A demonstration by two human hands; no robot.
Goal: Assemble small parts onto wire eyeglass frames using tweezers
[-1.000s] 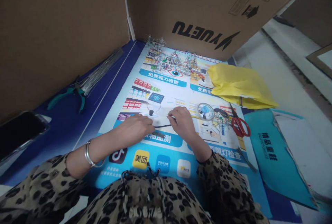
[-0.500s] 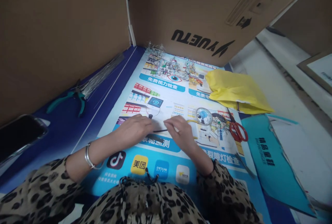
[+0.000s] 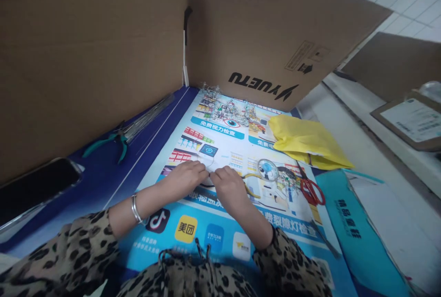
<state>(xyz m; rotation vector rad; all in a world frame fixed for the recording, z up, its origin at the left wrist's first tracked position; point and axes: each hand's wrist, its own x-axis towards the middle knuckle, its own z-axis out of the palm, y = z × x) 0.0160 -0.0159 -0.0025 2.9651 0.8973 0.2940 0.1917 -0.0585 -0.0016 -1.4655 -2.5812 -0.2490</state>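
Note:
My left hand [image 3: 185, 179] and my right hand [image 3: 230, 186] rest close together on a printed blue and white poster [image 3: 220, 223]. Both are closed in a pinch, fingertips nearly touching. Between them is a small thin dark piece that I cannot make out. A silver bangle [image 3: 135, 208] sits on my left wrist. Leopard-print sleeves cover both forearms.
Cardboard walls [image 3: 103, 49] stand behind and to the left. Teal-handled pliers [image 3: 110, 142] and a bundle of thin wires [image 3: 149, 112] lie at left, a dark phone [image 3: 34, 189] nearer. A yellow bag [image 3: 306, 141], red scissors [image 3: 312, 191] and a teal bag [image 3: 354, 223] lie at right.
My hands have drawn together, so the dark strand between them is almost hidden. The view has tilted up, showing more of the cardboard walls.

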